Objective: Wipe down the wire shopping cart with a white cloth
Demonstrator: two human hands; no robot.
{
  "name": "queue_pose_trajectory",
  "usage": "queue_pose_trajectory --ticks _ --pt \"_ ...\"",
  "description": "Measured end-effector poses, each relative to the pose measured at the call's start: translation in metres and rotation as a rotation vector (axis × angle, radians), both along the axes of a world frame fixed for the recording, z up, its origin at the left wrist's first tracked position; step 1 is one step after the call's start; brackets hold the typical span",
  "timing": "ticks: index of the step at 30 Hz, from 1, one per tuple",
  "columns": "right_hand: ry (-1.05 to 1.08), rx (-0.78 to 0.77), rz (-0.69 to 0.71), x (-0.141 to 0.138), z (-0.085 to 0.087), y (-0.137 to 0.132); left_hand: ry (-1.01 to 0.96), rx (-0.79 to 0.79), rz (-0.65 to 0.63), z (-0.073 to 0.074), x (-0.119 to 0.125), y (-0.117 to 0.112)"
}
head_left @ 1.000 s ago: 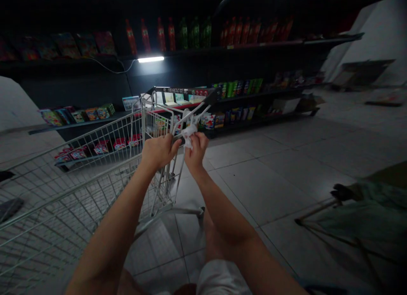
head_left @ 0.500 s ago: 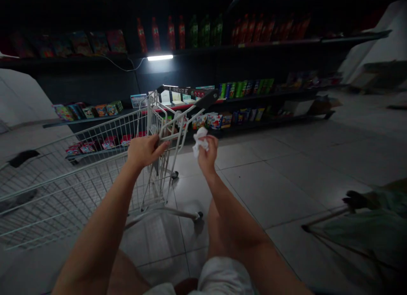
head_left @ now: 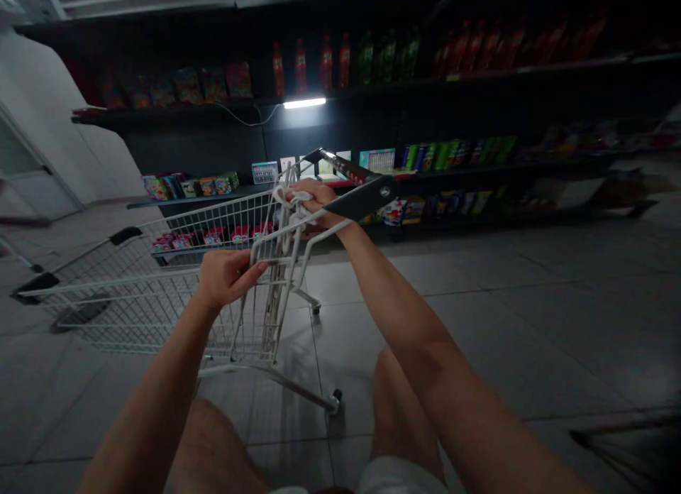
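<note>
A wire shopping cart (head_left: 159,281) stands in front of me, its dark handle (head_left: 345,169) at the upper right end. My left hand (head_left: 226,277) is closed round the cart's wire frame near the handle end, thumb along the rail. Beneath the handle, my right hand (head_left: 313,199) reaches between the cart's side bars. In its fingers is a crumpled white cloth or tissue (head_left: 291,198), which lies against the frame's upper bars. Part of the right hand is hidden behind the cart's tubing.
Behind the cart runs a dark shelf (head_left: 452,100) with red and green bottles, cans and boxed goods. A lit tube lamp (head_left: 304,103) is fixed under its upper board. The cart's caster (head_left: 335,402) rests on the tiled floor (head_left: 479,352). Thin dark legs (head_left: 596,441) show at lower right.
My right hand has moved from open space beside the cart, up and left, onto the frame under the handle with the white cloth. My left hand still holds the frame; the view has shifted left.
</note>
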State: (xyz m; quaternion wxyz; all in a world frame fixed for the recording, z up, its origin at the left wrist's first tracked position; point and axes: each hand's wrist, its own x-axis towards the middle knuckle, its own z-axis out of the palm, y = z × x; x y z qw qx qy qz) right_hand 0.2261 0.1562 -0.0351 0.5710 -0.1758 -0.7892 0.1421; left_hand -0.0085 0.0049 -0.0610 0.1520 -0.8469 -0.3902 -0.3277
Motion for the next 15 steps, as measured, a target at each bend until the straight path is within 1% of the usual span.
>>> queue_pose_trajectory --ticks 2,4,5,6,7,9,11,12,13,14,15 --pt "-0.08 0.057 0.113 -0.002 0.015 -0.013 -0.017 0.009 -0.02 -0.001 -0.009 -0.007" --pt "-0.216 0.142 0.258 -0.003 0.029 -0.032 -0.027 0.021 -0.037 -0.003 -0.018 -0.013" --pt "-0.291 0.179 0.305 -0.003 0.035 -0.042 -0.031 0.03 -0.048 -0.004 -0.022 -0.015" --pt "-0.366 0.205 0.315 -0.004 0.04 -0.051 -0.037 0.043 -0.063 -0.005 -0.025 -0.017" --pt "-0.422 0.215 0.283 -0.005 0.045 -0.057 -0.045 0.059 -0.081 -0.006 -0.028 -0.017" --pt "-0.463 0.184 0.131 -0.009 0.05 -0.06 -0.061 0.09 -0.112 -0.008 -0.034 -0.018" --pt "-0.443 0.127 -0.035 -0.014 0.051 -0.055 -0.07 0.118 -0.122 -0.01 -0.039 -0.016" --pt "-0.428 0.113 -0.091 -0.017 0.05 -0.051 -0.071 0.123 -0.113 -0.011 -0.042 -0.014" --pt "-0.419 0.118 -0.121 -0.019 0.049 -0.048 -0.075 0.122 -0.094 -0.012 -0.045 -0.013" --pt "-0.425 0.135 -0.119 -0.021 0.048 -0.045 -0.085 0.114 -0.066 -0.012 -0.048 -0.011" --pt "-0.429 0.156 -0.084 -0.022 0.046 -0.045 -0.101 0.097 -0.033 -0.013 -0.051 -0.01"
